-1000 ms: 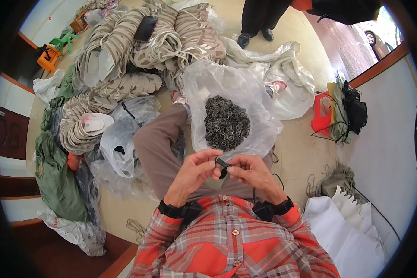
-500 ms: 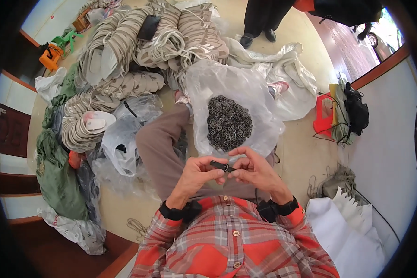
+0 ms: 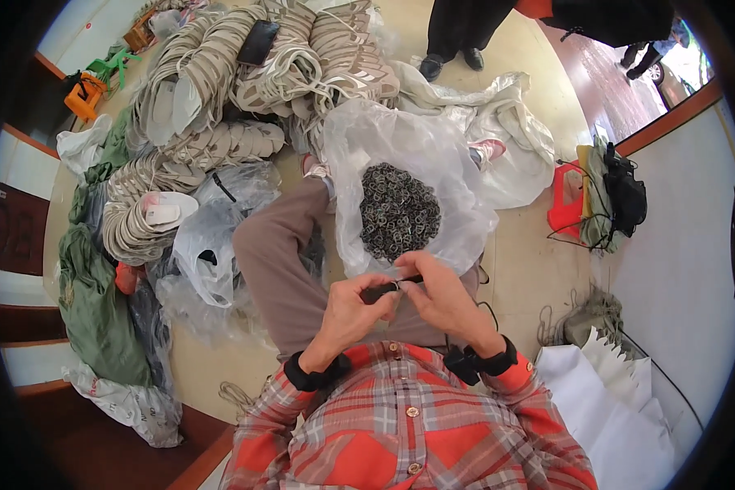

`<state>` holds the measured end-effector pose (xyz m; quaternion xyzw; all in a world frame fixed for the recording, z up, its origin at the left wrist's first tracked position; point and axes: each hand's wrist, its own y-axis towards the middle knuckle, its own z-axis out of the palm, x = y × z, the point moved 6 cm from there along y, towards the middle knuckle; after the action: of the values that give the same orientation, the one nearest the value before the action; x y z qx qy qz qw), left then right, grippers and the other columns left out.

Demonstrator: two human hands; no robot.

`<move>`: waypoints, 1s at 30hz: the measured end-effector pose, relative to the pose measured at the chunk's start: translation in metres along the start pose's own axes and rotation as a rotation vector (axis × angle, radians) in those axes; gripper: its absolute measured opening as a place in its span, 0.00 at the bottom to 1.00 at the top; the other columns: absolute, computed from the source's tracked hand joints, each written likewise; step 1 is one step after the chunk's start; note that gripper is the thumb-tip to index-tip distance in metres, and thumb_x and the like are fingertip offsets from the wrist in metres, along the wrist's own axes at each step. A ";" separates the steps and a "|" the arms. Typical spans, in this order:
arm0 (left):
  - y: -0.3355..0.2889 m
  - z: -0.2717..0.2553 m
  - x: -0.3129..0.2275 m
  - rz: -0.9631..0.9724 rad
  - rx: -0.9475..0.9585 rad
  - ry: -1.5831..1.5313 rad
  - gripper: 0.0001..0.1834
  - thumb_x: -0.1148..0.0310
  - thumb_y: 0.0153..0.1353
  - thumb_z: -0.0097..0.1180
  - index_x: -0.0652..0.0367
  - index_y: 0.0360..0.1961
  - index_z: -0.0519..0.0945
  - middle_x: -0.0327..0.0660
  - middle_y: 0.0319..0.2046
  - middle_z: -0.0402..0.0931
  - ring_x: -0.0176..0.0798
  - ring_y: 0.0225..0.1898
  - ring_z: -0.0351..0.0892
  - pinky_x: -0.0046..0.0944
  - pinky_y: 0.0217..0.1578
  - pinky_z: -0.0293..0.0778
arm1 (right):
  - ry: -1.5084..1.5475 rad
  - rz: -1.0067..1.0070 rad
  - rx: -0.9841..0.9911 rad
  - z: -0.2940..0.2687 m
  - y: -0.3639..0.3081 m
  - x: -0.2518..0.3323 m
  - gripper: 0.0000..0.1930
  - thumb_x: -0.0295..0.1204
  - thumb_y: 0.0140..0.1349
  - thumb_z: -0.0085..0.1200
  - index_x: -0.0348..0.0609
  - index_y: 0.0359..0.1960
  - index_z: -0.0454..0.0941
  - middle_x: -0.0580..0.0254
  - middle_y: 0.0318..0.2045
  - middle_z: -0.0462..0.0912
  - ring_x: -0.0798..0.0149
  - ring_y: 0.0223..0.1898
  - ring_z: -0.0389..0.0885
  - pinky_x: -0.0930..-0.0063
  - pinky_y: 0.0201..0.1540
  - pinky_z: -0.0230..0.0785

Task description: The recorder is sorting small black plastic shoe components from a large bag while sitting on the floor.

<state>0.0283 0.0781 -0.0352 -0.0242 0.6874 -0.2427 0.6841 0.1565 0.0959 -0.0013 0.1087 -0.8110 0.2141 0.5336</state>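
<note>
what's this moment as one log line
left hand: holds black strip; right hand: holds same strip; ahead: dark rings in plastic bag

1 wide fisheye view, steeply downward from head height

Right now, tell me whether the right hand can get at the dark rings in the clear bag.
Likely yes: the right hand is close, and the dark rings lie exposed, though that hand is busy with a black strap.
</note>
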 end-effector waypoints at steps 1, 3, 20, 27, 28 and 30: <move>0.000 -0.003 -0.002 0.056 -0.081 0.011 0.12 0.76 0.51 0.57 0.69 0.38 0.76 0.39 0.25 0.77 0.25 0.24 0.75 0.26 0.26 0.71 | -0.282 -0.241 -0.196 -0.006 -0.003 0.017 0.15 0.22 0.51 0.50 0.41 0.43 0.65 0.57 0.30 0.74 0.55 0.33 0.73 0.68 0.37 0.65; 0.004 -0.005 -0.002 0.117 -0.163 0.021 0.12 0.74 0.51 0.58 0.69 0.37 0.76 0.39 0.23 0.78 0.24 0.23 0.74 0.26 0.25 0.71 | -0.568 -0.487 -0.393 -0.003 -0.011 0.035 0.13 0.24 0.51 0.50 0.41 0.40 0.68 0.55 0.33 0.73 0.51 0.36 0.71 0.66 0.39 0.64; -0.005 0.006 -0.007 0.488 -0.153 0.797 0.13 0.62 0.46 0.60 0.58 0.24 0.71 0.44 0.19 0.69 0.50 0.21 0.72 0.44 0.21 0.67 | -0.413 -0.531 0.180 0.016 -0.007 0.003 0.11 0.34 0.60 0.45 0.38 0.33 0.65 0.52 0.32 0.64 0.52 0.34 0.67 0.64 0.37 0.62; -0.020 0.016 -0.043 0.858 -0.273 0.859 0.11 0.69 0.57 0.51 0.62 0.40 0.75 0.43 0.23 0.72 0.36 0.23 0.70 0.34 0.26 0.66 | -0.399 -0.565 -0.119 0.009 -0.015 0.004 0.09 0.32 0.59 0.45 0.40 0.36 0.69 0.57 0.29 0.65 0.54 0.32 0.69 0.66 0.32 0.64; -0.013 0.012 -0.035 0.661 -0.198 0.649 0.11 0.69 0.57 0.51 0.62 0.40 0.75 0.42 0.23 0.73 0.35 0.23 0.70 0.34 0.26 0.66 | -0.407 -0.573 -0.141 0.011 -0.013 0.002 0.09 0.32 0.59 0.45 0.40 0.36 0.69 0.57 0.29 0.65 0.55 0.31 0.69 0.67 0.32 0.64; -0.001 0.005 -0.009 0.409 -0.102 0.342 0.10 0.69 0.58 0.51 0.62 0.38 0.75 0.37 0.24 0.74 0.31 0.21 0.66 0.31 0.24 0.63 | -0.411 -0.442 -0.149 0.006 -0.013 0.014 0.08 0.30 0.59 0.46 0.39 0.35 0.70 0.57 0.28 0.65 0.56 0.31 0.69 0.69 0.31 0.64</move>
<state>0.0329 0.0793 -0.0265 0.1220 0.7949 -0.0651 0.5907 0.1506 0.0826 0.0120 0.2840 -0.8720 0.0063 0.3986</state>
